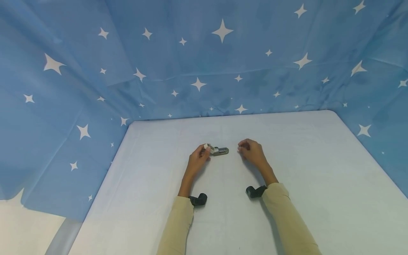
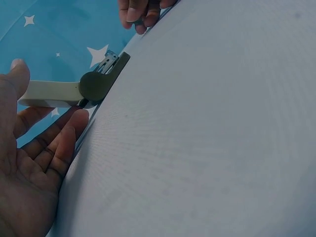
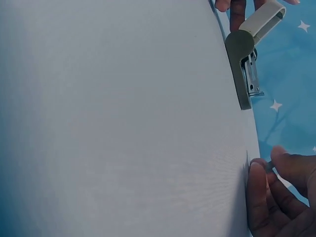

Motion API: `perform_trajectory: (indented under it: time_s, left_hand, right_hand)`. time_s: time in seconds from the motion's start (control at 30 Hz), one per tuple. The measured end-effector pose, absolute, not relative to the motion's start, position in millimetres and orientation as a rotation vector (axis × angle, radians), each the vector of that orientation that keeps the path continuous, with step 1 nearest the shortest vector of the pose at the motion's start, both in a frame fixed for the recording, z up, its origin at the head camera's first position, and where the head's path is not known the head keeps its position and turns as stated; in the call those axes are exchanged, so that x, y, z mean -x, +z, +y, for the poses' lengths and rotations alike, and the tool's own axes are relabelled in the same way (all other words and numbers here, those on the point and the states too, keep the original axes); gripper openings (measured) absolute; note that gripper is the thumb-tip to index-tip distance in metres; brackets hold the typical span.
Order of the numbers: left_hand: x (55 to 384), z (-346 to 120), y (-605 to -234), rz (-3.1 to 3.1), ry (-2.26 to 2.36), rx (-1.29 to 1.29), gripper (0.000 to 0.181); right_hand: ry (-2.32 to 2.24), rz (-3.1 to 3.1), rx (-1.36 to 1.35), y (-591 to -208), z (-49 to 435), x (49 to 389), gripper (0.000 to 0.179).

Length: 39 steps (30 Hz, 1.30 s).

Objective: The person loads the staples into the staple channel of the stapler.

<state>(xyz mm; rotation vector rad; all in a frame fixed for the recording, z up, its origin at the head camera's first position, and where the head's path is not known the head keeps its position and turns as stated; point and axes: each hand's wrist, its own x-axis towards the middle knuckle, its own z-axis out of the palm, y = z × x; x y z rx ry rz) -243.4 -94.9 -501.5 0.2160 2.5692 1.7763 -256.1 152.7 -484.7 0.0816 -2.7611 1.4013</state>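
Observation:
A small stapler (image 1: 220,152) with a dark green base lies on the table, its white top cover (image 3: 266,19) swung up and back. The metal staple channel (image 3: 252,74) shows bare above the base. My left hand (image 1: 196,161) holds the raised cover between thumb and fingers, the other fingers curled below it in the left wrist view. To the right of the stapler and apart from it, my right hand (image 1: 253,153) pinches a small grey piece (image 3: 269,167) between thumb and forefinger. Mostly covered by the fingertips, that piece is too small to make out in detail.
A white cloth covers the table (image 1: 223,219). Blue curtains with white stars (image 1: 204,56) hang along its back and sides. Each wrist wears a black camera, the left one (image 1: 199,199) and the right one (image 1: 255,192), close over the cloth.

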Motion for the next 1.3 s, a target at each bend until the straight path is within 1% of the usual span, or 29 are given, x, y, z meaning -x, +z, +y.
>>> perform_trajectory:
  time_s: [0.33, 0.47, 0.77, 1.1, 1.3]
  left_hand:
    - [242.5, -92.8, -500.2, 2.601, 1.731, -0.184, 0.048]
    - [242.6, -91.4, -498.8, 2.606, 1.727, -0.150, 0.050]
    - [242.3, -89.5, -498.3, 2.596, 1.737, -0.102, 0.055]
    - [242.7, -90.3, -496.0, 2.596, 1.760, -0.121, 0.056]
    - [242.1, -89.2, -494.7, 2.607, 1.738, -0.106, 0.055]
  right_hand:
    - [1.579, -2.706, -0.022, -489.3, 160.6, 256.0, 0.022]
    - [1.629, -2.680, 0.014, -489.0, 162.1, 255.4, 0.020]
    - [1.685, -2.637, 0.004, -489.2, 163.3, 254.1, 0.022]
    - [1.599, -2.675, -0.037, -482.0, 157.9, 252.8, 0.022]
    - [1.746, -2.631, -0.029, -484.1, 152.1, 254.5, 0.023]
